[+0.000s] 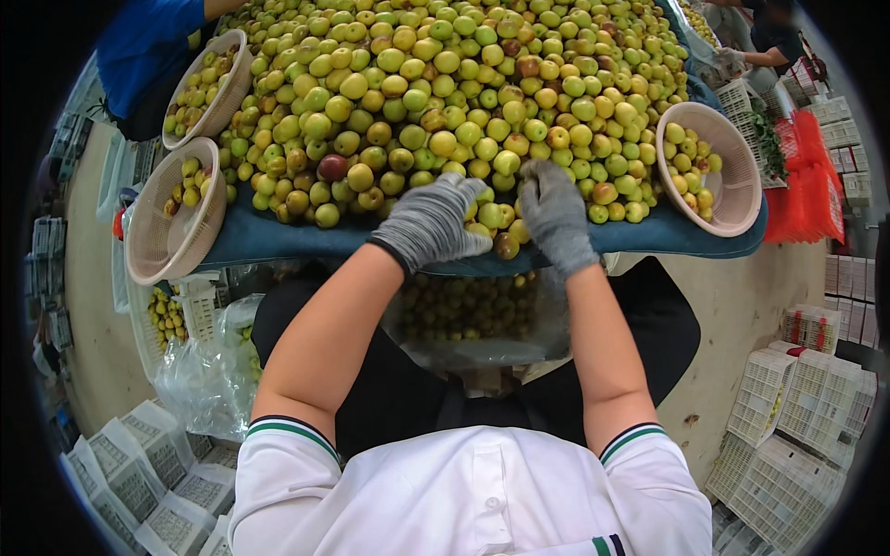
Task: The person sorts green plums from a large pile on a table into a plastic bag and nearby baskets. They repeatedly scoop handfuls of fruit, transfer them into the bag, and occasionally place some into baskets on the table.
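Note:
A broad heap of yellow-green jujubes [389,83], some with brown patches, covers the blue padded table [299,240] before me. My left hand [434,219], in a grey striped knit glove, lies palm down at the heap's front edge. Its thumb stands apart from its fingers, beside a few loose fruits [491,215]. Across those fruits, my right hand [556,212] wears a similar grey glove. Its fingers curl down against the heap, and whether a fruit is inside them is hidden. Below the table edge, between my knees, a container lined with clear plastic [480,351] holds more jujubes.
Pink plastic baskets [737,174] with some fruit stand at the table's right end and at its left end [149,229]. A person in a blue top [142,55] is at upper left, another at far right [772,42]. White crates [793,445] stack on the floor.

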Motion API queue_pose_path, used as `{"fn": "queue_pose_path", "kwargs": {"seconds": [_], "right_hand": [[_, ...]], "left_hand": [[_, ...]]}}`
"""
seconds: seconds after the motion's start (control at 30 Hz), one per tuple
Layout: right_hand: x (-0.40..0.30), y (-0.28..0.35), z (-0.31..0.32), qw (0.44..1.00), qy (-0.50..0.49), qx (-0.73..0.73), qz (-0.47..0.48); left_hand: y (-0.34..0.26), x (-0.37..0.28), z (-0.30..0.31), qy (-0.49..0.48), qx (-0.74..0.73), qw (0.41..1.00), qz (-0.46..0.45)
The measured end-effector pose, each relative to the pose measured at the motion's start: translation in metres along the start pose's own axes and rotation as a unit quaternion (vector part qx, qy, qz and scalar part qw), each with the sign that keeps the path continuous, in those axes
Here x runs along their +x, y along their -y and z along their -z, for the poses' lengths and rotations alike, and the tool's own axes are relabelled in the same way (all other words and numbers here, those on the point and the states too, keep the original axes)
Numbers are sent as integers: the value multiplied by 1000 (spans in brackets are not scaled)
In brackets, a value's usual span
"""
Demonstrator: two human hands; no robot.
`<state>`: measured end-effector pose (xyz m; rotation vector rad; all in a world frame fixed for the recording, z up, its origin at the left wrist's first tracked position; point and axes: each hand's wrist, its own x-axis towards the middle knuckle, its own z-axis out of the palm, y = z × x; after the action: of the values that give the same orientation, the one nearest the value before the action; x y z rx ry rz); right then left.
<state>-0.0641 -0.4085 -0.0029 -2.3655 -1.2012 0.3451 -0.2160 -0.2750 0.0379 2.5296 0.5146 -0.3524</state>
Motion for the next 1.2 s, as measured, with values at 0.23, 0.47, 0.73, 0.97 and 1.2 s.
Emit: {"fn": "queue_pose_path", "kwargs": {"seconds": [0.23, 0.47, 0.73, 0.97, 1.2], "right_hand": [[79, 34, 9, 948, 186, -256, -43], [60, 43, 18, 967, 184, -177, 3], [-2, 22, 31, 980, 81, 175, 48], [-38, 9, -6, 970, 119, 210, -33], [-35, 16, -7, 969, 113, 201, -86]], "left_hand": [[34, 4, 18, -153, -214, 964, 47], [30, 6, 16, -119, -310, 940, 78], [29, -2, 8, -41, -563, 825, 34], [28, 2, -14, -21, -624, 779, 56], [9, 11, -27, -129, -156, 979, 3]]}}
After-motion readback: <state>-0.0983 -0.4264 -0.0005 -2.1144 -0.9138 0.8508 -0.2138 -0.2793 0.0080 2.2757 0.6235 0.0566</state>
